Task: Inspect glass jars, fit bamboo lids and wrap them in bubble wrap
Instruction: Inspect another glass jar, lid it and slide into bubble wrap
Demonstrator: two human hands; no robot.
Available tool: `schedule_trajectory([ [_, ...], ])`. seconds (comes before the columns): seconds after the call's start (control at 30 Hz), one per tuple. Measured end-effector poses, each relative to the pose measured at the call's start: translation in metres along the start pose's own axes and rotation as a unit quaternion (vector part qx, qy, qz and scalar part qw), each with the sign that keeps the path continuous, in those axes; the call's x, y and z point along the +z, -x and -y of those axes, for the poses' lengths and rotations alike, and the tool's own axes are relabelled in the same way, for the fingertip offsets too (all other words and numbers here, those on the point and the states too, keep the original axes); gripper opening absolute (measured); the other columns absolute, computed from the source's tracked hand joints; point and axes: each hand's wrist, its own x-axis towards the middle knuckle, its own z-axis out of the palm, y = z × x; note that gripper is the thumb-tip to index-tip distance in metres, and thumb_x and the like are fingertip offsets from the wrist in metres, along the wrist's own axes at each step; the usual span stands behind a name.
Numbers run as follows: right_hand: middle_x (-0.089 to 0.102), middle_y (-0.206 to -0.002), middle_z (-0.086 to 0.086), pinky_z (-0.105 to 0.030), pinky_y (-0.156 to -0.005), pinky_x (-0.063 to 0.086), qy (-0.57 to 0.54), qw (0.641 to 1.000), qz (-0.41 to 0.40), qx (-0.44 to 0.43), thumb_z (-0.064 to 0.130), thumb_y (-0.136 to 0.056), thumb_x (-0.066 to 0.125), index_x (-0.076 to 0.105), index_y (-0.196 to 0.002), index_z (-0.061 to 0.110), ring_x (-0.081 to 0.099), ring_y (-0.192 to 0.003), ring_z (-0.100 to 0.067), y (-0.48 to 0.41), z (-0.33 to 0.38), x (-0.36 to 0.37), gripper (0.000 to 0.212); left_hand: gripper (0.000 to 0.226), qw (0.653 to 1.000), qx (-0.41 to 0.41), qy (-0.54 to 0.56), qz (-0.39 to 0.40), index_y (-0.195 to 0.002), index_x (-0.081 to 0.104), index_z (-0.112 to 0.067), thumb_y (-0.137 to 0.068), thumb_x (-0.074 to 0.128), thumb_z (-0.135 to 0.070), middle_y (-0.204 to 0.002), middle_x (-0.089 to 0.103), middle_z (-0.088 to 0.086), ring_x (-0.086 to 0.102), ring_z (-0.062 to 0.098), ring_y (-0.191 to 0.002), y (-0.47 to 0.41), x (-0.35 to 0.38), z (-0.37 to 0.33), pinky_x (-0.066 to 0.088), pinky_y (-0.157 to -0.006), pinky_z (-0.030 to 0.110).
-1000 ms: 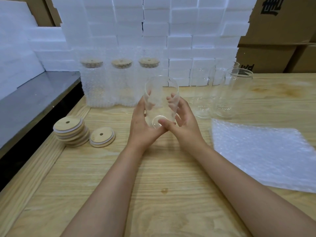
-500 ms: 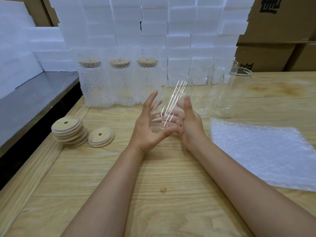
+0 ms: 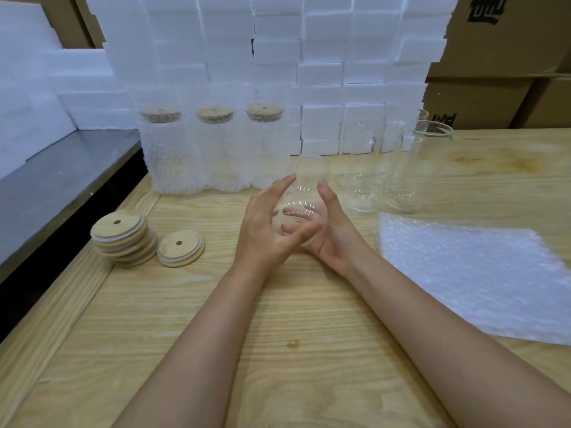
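Observation:
A clear glass jar [image 3: 306, 188] lies tilted between my hands above the wooden table [image 3: 278, 335], its mouth pointing away from me. My left hand [image 3: 264, 225] holds its left side, fingers stretched along the glass and thumb hooked under the base. On the other side my right hand [image 3: 338, 231] cups the jar, its fingers showing through the glass. A stack of bamboo lids [image 3: 122, 239] and a single lid [image 3: 180, 247] lie to the left. To the right is a flat bubble wrap sheet [image 3: 469, 279].
Three wrapped, lidded jars [image 3: 213, 156] stand in a row behind my hands. Bare glass jars [image 3: 401, 168] stand at the back right. White foam blocks [image 3: 309, 57] and cardboard boxes [image 3: 494, 57] wall the back. A dark lower shelf [image 3: 61, 180] borders the table's left edge.
The jar has tipped from upright to leaning away from me and sits lower between my hands. My fingers have shifted around its base.

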Motion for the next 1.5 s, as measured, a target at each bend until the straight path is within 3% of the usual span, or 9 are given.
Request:
schedule_trajectory([
  [0.17,0.060,-0.124,-0.022,-0.040,-0.069,0.059,-0.038,0.999,0.011,0.025,0.054,-0.069,0.061,0.024,-0.144,0.000,0.068,-0.096,-0.036,-0.004,-0.003,-0.003,0.100,0.056,1.000,0.023,-0.016,0.003,-0.131,0.045,-0.031,-0.090,0.034,-0.067,-0.133,0.051,-0.008,0.049,0.008,-0.123,0.000,-0.002,0.002,0.040,-0.098,0.016],
  [0.27,0.069,-0.108,-0.017,-0.039,-0.070,0.060,-0.039,0.999,0.017,0.030,0.057,-0.070,0.058,0.043,-0.126,-0.002,0.068,-0.092,-0.036,-0.004,-0.004,-0.004,0.082,0.059,0.999,0.018,-0.008,0.026,-0.132,0.042,-0.033,-0.091,0.019,-0.070,-0.136,0.050,-0.005,0.045,0.005,-0.127,-0.001,-0.004,0.006,0.036,-0.104,0.022],
  [0.33,0.071,-0.105,-0.015,-0.037,-0.069,0.060,-0.047,0.998,0.021,0.038,0.059,-0.071,0.056,0.049,-0.115,0.000,0.069,-0.089,-0.033,-0.004,-0.004,-0.005,0.074,0.048,0.999,0.007,0.013,0.039,-0.131,0.039,-0.036,-0.094,0.023,-0.064,-0.140,0.050,-0.001,0.044,0.004,-0.130,0.000,-0.004,0.007,0.036,-0.108,0.029],
  [0.47,0.064,-0.114,-0.023,-0.038,-0.067,0.060,-0.087,0.995,0.006,0.053,0.059,-0.067,0.059,0.024,-0.142,-0.003,0.071,-0.088,-0.035,-0.003,-0.003,-0.004,0.104,0.044,0.997,0.014,0.029,0.074,-0.134,0.033,-0.043,-0.096,0.022,-0.062,-0.148,0.043,0.002,0.037,0.008,-0.138,0.001,-0.005,0.010,0.031,-0.113,0.031],
  [0.6,0.057,-0.124,-0.027,-0.036,-0.061,0.059,-0.147,0.987,0.024,0.067,0.057,-0.071,0.060,0.020,-0.145,-0.007,0.070,-0.091,-0.036,0.000,-0.001,-0.005,0.106,0.049,0.993,0.052,0.010,0.108,-0.142,0.023,-0.040,-0.097,0.024,-0.060,-0.152,0.034,-0.005,0.029,0.012,-0.143,0.000,-0.007,0.012,0.030,-0.115,0.046],
  [0.83,0.050,-0.138,-0.023,-0.034,-0.078,0.057,-0.162,0.982,0.043,0.091,0.064,-0.084,0.048,0.022,-0.145,-0.008,0.056,-0.117,-0.034,-0.001,0.002,-0.006,0.097,0.064,0.988,0.066,-0.027,0.134,-0.144,0.015,-0.038,-0.090,0.047,-0.049,-0.157,0.026,0.008,0.027,0.019,-0.145,0.001,-0.009,0.007,0.027,-0.116,0.037],
  [1.03,0.049,-0.138,-0.023,-0.033,-0.075,0.059,-0.172,0.980,0.053,0.085,0.065,-0.082,0.047,0.020,-0.147,-0.006,0.062,-0.103,-0.031,0.001,0.002,-0.003,0.100,0.071,0.991,0.074,-0.061,0.089,-0.139,0.026,-0.027,-0.080,0.060,-0.047,-0.149,0.038,0.003,0.039,0.021,-0.139,0.001,-0.007,-0.001,0.035,-0.112,0.040],
  [1.2,0.050,-0.137,-0.025,-0.035,-0.090,0.053,-0.149,0.983,0.050,0.091,0.068,-0.085,0.044,0.023,-0.145,-0.009,0.060,-0.110,-0.032,-0.001,0.000,-0.004,0.099,0.087,0.995,0.048,-0.091,0.015,-0.134,0.044,-0.009,-0.065,0.076,-0.051,-0.134,0.047,-0.006,0.050,0.018,-0.128,0.002,0.001,-0.007,0.047,-0.101,0.043],
  [1.5,0.056,-0.128,-0.022,-0.037,-0.078,0.059,-0.160,0.976,0.123,0.080,0.063,-0.091,0.038,0.049,-0.133,0.005,0.061,-0.107,-0.031,-0.002,-0.002,-0.002,0.073,0.075,0.995,-0.037,-0.079,-0.052,-0.122,0.054,-0.010,-0.073,0.051,-0.066,-0.118,0.056,-0.017,0.064,0.017,-0.106,0.000,0.009,-0.018,0.053,-0.087,0.038],
])
